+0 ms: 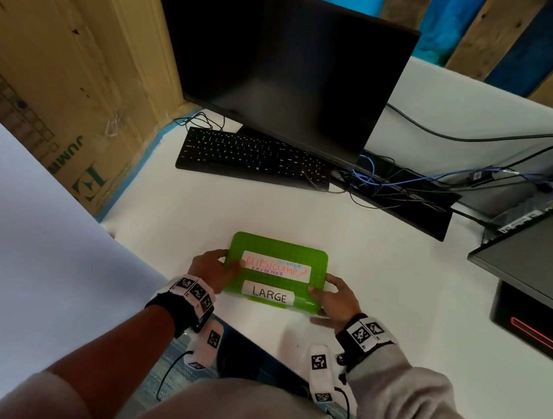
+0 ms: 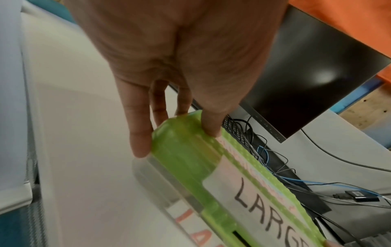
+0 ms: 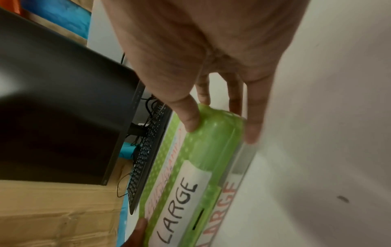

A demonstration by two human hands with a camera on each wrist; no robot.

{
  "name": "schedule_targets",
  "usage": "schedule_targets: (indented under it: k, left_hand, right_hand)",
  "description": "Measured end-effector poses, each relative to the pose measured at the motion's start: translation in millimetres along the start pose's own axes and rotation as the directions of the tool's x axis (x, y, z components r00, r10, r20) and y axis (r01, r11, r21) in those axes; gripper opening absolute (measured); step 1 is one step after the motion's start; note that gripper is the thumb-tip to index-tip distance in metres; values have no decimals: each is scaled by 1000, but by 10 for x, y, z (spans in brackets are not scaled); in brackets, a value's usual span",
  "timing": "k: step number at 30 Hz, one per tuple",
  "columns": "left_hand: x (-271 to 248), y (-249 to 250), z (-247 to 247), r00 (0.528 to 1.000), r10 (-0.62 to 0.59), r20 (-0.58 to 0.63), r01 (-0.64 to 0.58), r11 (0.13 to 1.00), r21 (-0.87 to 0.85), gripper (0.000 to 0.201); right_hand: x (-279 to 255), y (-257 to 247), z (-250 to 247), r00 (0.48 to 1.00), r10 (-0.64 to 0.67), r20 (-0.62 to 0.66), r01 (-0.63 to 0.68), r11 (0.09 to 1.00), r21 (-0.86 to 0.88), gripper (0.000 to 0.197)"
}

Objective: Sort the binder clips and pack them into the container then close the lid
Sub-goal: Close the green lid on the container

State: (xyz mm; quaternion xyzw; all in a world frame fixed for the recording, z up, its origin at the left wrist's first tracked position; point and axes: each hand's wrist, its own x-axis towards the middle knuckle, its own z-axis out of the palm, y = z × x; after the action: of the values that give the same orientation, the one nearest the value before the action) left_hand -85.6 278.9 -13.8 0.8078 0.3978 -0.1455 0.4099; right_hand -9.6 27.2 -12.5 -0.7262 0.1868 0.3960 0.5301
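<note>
The container [image 1: 278, 244] has a green lid [image 2: 182, 160] over a clear base [image 3: 243, 160], with paper labels reading "CLIPS/CLAMP" and "LARGE". It lies near the front edge of the white table [image 1: 396, 292], and the lid is down on the base. My left hand [image 1: 224, 263] grips its left end, thumb [image 2: 211, 127] on the lid and fingers [image 2: 139, 143] down the side. My right hand [image 1: 326, 287] grips the right end the same way, thumb [image 3: 191, 122] on top. No binder clips show in any view.
A black keyboard [image 1: 253, 158] and a dark monitor [image 1: 284, 65] stand behind the container. Tangled cables [image 1: 391, 184] run to the right toward a second screen [image 1: 538, 259] and a black box [image 1: 537, 328]. Cardboard boxes [image 1: 60, 64] line the left side.
</note>
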Motion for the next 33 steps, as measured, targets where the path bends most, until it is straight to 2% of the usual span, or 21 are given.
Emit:
schedule_targets:
  k: [2,4,6,7,9,10,11,13,14,15,17,18,19,20,22,23,24,25,27,29,33]
  left_hand:
    - [1,-13,18,1000,-29,-6,29,1000,-12,65]
    - [-22,10,39,999,-49,-10,49,999,-1,63]
    - [-39,43,81,1000,-26,-13,26,999,31,54]
    - [-36,55,112,1000,-7,-20,8,999,51,52]
    - [-35,78,162,998,20,-58,-17,998,56,50]
    - [-32,92,177,996,23,-83,-20,999,31,50]
    - [-26,107,190,994,18,-105,-18,1000,-1,52]
    - [2,140,207,993,-14,-115,8,999,-51,60]
    - [1,166,209,994,-27,-108,21,998,-62,62]
    - [3,187,212,994,-27,-104,20,998,-60,64]
    - [-4,216,202,991,51,-123,-49,999,16,67]
    - [-18,229,202,983,127,-131,-115,989,92,66]
    - [-13,227,218,965,230,-127,-207,963,171,64]
    - [-7,217,240,935,345,-87,-317,919,236,60]
    - [8,182,321,831,553,58,-546,793,270,49]
    - [16,144,370,788,605,112,-609,740,287,45]
    - [-22,138,397,777,615,135,-622,717,315,42]
    - [-60,126,413,777,614,142,-622,709,333,44]
    - [-145,140,387,787,597,155,-606,700,378,59]
    - [-171,157,365,809,554,195,-578,690,435,69]
    - [-161,194,360,810,549,205,-572,664,482,67]
  right_hand:
    - [39,26,31,995,-81,-59,82,997,6,50]
    - [76,20,33,973,-206,-100,190,970,-150,53]
    - [83,4,5,917,-364,-163,288,888,-360,50]
    - [86,-2,-12,873,-451,-186,332,828,-452,48]
    - [79,-21,-21,813,-550,-188,357,728,-585,48]
    - [82,-28,-9,817,-545,-188,348,727,-592,53]
    - [112,-18,12,853,-485,-191,318,774,-548,63]
    - [168,-2,74,948,-252,-196,166,912,-374,92]
    - [178,5,115,972,-147,-185,87,951,-296,102]
    - [185,11,166,978,-98,-183,50,967,-251,106]
    - [170,18,256,970,-148,-192,84,949,-305,111]
    - [128,3,276,956,-216,-197,117,902,-416,113]
    - [89,-26,266,928,-315,-202,153,811,-564,114]
    - [51,-64,236,885,-432,-175,190,676,-712,112]
    - [10,-113,171,807,-589,30,293,355,-888,99]
    - [44,-92,141,796,-585,154,341,224,-913,91]
    - [60,-76,112,789,-563,246,376,126,-918,85]
    - [88,-50,87,783,-549,293,392,70,-918,79]
    - [130,-20,44,747,-580,325,414,23,-910,73]
    - [145,-12,47,736,-561,379,442,-26,-897,76]
    - [162,-49,87,700,-553,452,488,-91,-868,78]
